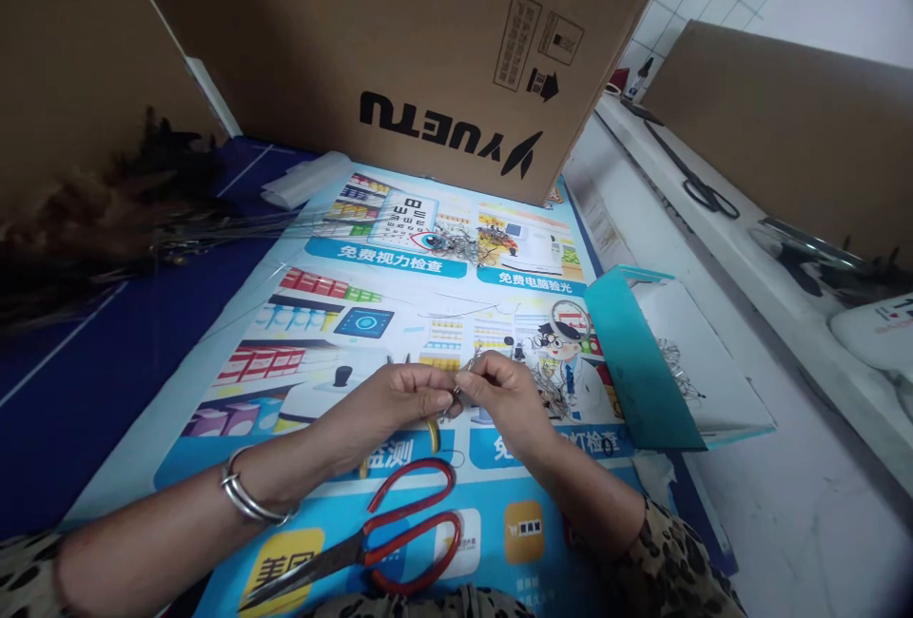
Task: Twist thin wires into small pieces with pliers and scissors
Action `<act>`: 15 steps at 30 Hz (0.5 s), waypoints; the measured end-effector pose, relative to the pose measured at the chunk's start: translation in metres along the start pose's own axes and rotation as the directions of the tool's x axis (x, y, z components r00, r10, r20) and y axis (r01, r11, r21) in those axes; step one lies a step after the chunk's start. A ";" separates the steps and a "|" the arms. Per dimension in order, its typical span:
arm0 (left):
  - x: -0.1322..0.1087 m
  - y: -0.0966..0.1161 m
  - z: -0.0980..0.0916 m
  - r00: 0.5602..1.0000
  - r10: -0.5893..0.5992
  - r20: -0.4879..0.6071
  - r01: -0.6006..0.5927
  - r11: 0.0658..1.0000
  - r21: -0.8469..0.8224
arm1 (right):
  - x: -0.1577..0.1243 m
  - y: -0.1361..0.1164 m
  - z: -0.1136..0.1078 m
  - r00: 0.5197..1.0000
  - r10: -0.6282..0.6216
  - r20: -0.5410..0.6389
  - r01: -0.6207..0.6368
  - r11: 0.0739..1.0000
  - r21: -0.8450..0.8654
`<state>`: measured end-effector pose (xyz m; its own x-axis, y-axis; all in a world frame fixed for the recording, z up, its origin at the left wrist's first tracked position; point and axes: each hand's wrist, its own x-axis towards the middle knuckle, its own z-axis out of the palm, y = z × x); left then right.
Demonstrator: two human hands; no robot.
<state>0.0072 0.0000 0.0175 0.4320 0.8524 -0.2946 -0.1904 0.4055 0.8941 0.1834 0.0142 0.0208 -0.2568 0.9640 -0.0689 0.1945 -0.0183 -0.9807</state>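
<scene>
Both my hands meet above the printed sheet, fingertips close together. My left hand (420,392) pinches a small silvery wire piece (456,392) between thumb and fingers. My right hand (499,390) is closed on the same piece from the other side; its exact shape is too small to tell. Under the left hand lies a tool with yellow handles (433,434), mostly hidden. Red-handled scissors (410,528) lie nearer my body, blades pointing left. Just right of my right hand is a loose pile of thin wire pieces (553,390).
Another tangled wire pile (463,242) lies farther back. An open teal box (620,361) at right holds more wire pieces. Dark feathery bundles on long wires (164,190) lie left. A large cardboard box (399,38) stands behind; black scissors (706,195) rest on the right ledge.
</scene>
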 end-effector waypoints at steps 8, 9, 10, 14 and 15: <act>0.000 -0.001 0.000 0.986 -0.087 0.145 0.100 0.992 -0.080 | -0.005 -0.013 0.005 0.987 -0.159 -0.023 0.150 0.965 -0.214; 0.000 -0.002 0.000 0.983 -0.102 0.155 0.118 0.988 -0.099 | -0.005 -0.013 0.005 0.988 -0.155 -0.021 0.148 0.966 -0.211; 0.000 -0.003 -0.001 0.980 -0.115 0.161 0.134 0.984 -0.115 | -0.005 -0.013 0.006 0.989 -0.150 -0.018 0.143 0.968 -0.205; 0.000 -0.006 0.000 0.973 -0.155 0.169 0.181 0.972 -0.151 | -0.006 -0.011 0.006 0.989 -0.148 -0.024 0.142 0.974 -0.177; 0.000 -0.005 0.001 0.972 -0.159 0.174 0.186 0.970 -0.155 | -0.006 -0.010 0.007 0.988 -0.154 -0.026 0.147 0.974 -0.171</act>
<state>0.0088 -0.0027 0.0132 0.6035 0.7066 -0.3695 -0.2409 0.6033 0.7602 0.1766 0.0071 0.0301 -0.2593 0.9618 0.0875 0.3139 0.1696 -0.9342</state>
